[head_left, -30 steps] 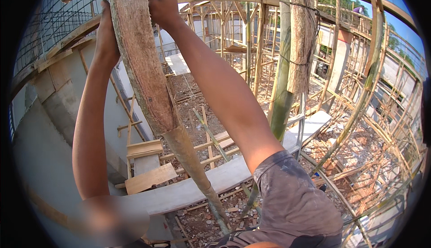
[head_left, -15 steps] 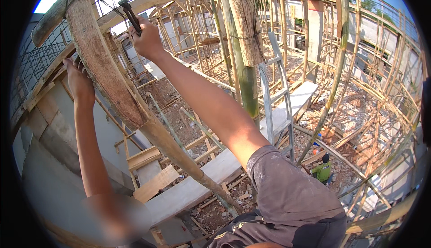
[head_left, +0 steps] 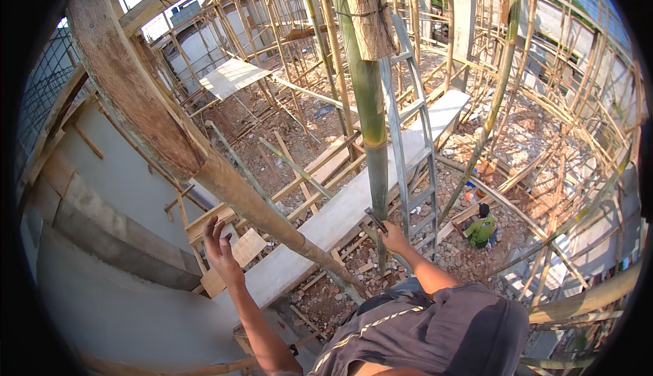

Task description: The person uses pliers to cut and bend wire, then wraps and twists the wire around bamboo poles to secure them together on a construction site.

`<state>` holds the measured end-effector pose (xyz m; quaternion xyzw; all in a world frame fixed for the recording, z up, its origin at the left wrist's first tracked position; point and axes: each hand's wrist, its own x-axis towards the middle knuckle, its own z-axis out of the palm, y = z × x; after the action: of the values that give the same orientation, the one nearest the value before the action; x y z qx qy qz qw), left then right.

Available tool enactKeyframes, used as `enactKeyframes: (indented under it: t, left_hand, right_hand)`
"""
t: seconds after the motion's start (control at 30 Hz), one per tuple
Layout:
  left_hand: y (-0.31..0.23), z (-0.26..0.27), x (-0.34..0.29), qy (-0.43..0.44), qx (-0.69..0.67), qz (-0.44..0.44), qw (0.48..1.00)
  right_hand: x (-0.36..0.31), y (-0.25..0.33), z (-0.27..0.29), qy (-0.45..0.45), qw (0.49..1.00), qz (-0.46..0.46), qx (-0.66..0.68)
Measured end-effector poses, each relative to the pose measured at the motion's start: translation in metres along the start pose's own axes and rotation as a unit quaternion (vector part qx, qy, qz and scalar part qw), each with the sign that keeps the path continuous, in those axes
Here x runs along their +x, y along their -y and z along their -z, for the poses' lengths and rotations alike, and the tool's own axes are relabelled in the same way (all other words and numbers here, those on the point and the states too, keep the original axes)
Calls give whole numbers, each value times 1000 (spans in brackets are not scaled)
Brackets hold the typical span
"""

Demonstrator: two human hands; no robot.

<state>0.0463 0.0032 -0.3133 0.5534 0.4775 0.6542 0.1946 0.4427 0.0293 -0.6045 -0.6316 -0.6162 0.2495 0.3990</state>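
My right hand (head_left: 392,238) is closed around a dark hammer (head_left: 375,220), held low in front of my body beside the green bamboo pole (head_left: 372,117). Whether the hammer touches the pole, I cannot tell. To the left, my left hand (head_left: 223,250) is raised with its fingers apart and nothing in it. It appears near the pale boards (head_left: 235,260) below. A thick wooden post (head_left: 132,83), rough and bark-edged, slants down between me and the grey wall, joined to a rounder pole (head_left: 265,216) lower down.
A metal ladder (head_left: 415,124) stands right of the bamboo pole, by a long pale plank (head_left: 326,230). Below, a person in a green shirt (head_left: 481,230) crouches on rubble. Bamboo scaffolding (head_left: 578,117) fills the right; a grey wall (head_left: 129,165) rises at left.
My right hand has come down from the top of the slanted post with the hammer. My left hand has left the upper beam and dropped lower. The view has tilted downward.
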Motion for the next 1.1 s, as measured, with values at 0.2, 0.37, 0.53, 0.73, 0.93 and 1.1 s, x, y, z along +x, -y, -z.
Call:
enactKeyframes:
  t: [0.2, 0.37, 0.53, 0.73, 0.93, 1.1]
  left_hand:
    - [44, -40, -41, 15, -1, 22, 1000]
    - [73, -55, -63, -46, -54, 41, 997]
    - [91, -64, -90, -40, -48, 118, 991]
    - [93, -72, -56, -43, -36, 65, 996]
    - [95, -71, -19, -20, -35, 62, 997]
    - [86, -83, -15, -41, 31, 89, 995]
  right_hand:
    - [-247, -193, 34, 77, 803, -523, -274]
    - [-357, -220, 59, 231, 781, -514, -269]
    - [-367, -217, 74, 287, 794, -462, -273]
    - [-322, -212, 60, 279, 847, -342, -295]
    - [-284, -145, 50, -35, 856, -514, -52]
    - [-344, -143, 41, -13, 833, -549, -70]
